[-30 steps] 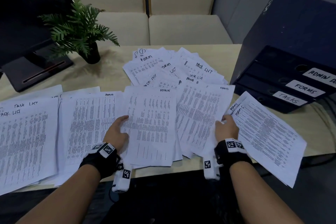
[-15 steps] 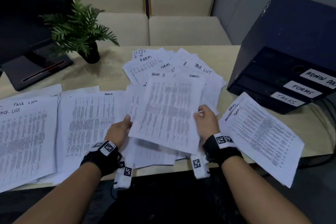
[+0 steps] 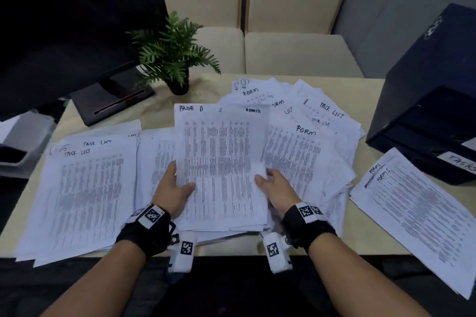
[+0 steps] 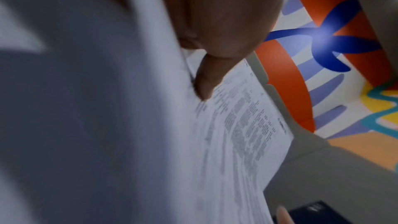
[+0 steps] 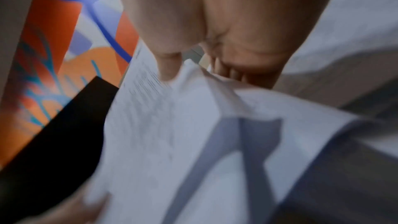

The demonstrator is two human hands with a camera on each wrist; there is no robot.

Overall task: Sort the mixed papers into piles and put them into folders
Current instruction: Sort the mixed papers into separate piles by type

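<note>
Left hand [image 3: 172, 188] and right hand [image 3: 277, 188] pinch one Admin sheet [image 3: 221, 162]; unsorted heap [image 3: 309, 121] waits at one o'clock; folders [image 3: 432, 136] seemingly unfilled.

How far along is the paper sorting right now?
Started: a Task List pile at the left and a Forms pile at the right lie sorted. In hand: the left hand and right hand grip an Admin sheet between them. Left: the fanned mixed papers behind it need sorting, and the piles have yet to go into the dark folders at the right.
</note>
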